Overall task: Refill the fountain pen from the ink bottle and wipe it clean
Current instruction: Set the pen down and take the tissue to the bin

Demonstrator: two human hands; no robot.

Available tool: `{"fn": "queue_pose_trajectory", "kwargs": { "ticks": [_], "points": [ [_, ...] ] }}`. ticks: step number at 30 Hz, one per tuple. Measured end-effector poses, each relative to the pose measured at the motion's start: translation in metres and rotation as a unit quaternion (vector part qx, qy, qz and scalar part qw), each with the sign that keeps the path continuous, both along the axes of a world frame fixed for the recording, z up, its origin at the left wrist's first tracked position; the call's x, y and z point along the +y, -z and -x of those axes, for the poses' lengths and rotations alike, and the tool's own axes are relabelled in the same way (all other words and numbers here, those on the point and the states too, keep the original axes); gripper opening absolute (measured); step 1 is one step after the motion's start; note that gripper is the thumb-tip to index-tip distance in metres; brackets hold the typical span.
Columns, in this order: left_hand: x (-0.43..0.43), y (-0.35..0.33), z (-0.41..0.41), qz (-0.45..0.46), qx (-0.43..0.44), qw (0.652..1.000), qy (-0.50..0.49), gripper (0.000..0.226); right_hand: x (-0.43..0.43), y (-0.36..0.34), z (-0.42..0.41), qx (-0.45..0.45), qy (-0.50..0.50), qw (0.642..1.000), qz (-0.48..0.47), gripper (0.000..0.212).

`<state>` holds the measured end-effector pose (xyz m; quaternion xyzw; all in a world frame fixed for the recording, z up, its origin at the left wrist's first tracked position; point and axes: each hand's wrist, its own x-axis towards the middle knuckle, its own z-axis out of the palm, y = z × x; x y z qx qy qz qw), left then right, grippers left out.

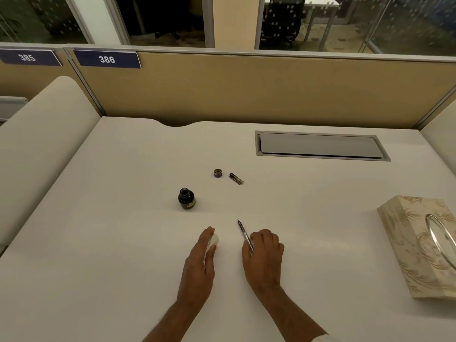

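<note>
A small dark ink bottle (186, 198) stands uncapped on the white desk (123, 230). Its round cap (218, 173) lies further back, and the pen's dark cap (236, 178) lies just right of it. My right hand (264, 253) holds the slim fountain pen (244, 234) between thumb and fingers, nib pointing away and slightly left. My left hand (201, 257) lies low on the desk with a crumpled white tissue (213, 240) held under its fingers. The two hands are apart, and the bottle is beyond the left one.
A patterned tissue box (409, 243) stands at the right edge of the desk. A grey cable hatch (320, 145) is set into the desk at the back right. A tan partition (246, 90) closes the far side.
</note>
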<state>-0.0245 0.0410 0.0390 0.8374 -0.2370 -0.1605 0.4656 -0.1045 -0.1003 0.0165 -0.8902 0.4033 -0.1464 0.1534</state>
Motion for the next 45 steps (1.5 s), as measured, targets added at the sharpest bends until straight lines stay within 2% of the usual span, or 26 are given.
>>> {"fn": "queue_pose_trajectory", "kwargs": {
  "ticks": [4,7,18,27,33,37,40,42,45],
  "points": [
    [0.002,0.005,-0.003,-0.006,-0.025,0.999,0.022,0.048,0.001,0.007,0.002,0.002,-0.01,1.0,0.019,0.026],
    [0.003,0.006,-0.004,-0.002,-0.032,0.999,0.029,0.05,0.003,0.008,0.004,0.018,-0.021,0.999,0.039,0.033],
    [0.008,0.006,-0.007,-0.023,-0.041,0.996,0.076,0.049,0.012,-0.001,0.012,0.066,-0.034,0.997,0.018,0.07],
    [0.012,0.002,-0.008,-0.008,-0.014,0.996,0.082,0.047,0.023,-0.008,0.016,0.048,-0.009,0.999,0.005,0.06],
    [0.007,-0.018,-0.004,0.054,0.049,0.997,0.034,0.041,0.032,-0.027,0.019,-0.073,0.031,0.997,-0.025,0.038],
    [0.004,-0.039,0.006,0.111,0.124,0.986,0.004,0.033,0.046,-0.046,0.026,-0.154,0.052,0.984,-0.066,0.035],
    [0.005,-0.053,0.019,0.15,0.178,0.973,0.0,0.03,0.058,-0.066,0.035,-0.227,0.063,0.96,-0.149,0.032],
    [0.008,-0.06,0.032,0.168,0.226,0.96,0.0,0.03,0.064,-0.081,0.045,-0.267,0.077,0.931,-0.236,0.028],
    [0.012,-0.071,0.059,0.187,0.286,0.94,0.009,0.03,0.072,-0.1,0.067,-0.292,0.096,0.887,-0.346,0.012]
  ]
}}
